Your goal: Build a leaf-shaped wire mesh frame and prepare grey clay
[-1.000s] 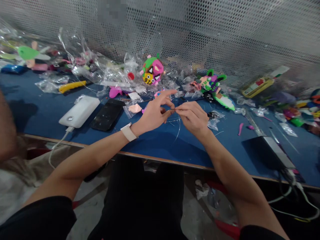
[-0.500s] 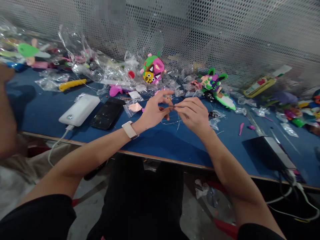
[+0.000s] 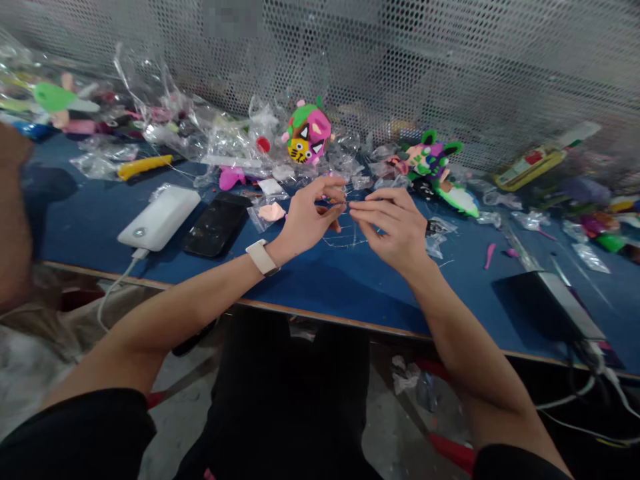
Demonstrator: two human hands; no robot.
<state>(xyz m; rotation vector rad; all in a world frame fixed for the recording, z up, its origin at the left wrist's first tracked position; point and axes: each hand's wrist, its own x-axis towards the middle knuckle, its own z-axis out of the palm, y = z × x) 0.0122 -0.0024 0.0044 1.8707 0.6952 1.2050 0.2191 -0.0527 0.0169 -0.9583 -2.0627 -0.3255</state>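
Note:
Over the blue tabletop (image 3: 300, 283) my left hand (image 3: 310, 213) pinches thumb against fingers; what lies between the tips is too small to name. Facing it, fingertips a small gap away, my right hand (image 3: 395, 227) is also closed in a pinch on something tiny that I cannot make out. Behind them a round clay cat head (image 3: 309, 137) in pink, green and yellow rests among clear wrappers. Right of it lies a purple and green clay figure (image 3: 430, 160). Beside my left hand is a peach clay lump (image 3: 271, 212) on an opened plastic packet.
To the left lie a white power bank (image 3: 160, 219) with a cable, a black phone (image 3: 217, 225) and a yellow cutter (image 3: 145, 167). A black box with cables (image 3: 555, 307) stands at right. Another person's arm (image 3: 15, 220) enters at far left. A perforated metal panel (image 3: 350, 53) closes the back.
My fingertips, which met in the middle around a thin dark bit, are now slightly apart. My right hand has shifted a little to the right. The view has turned slightly.

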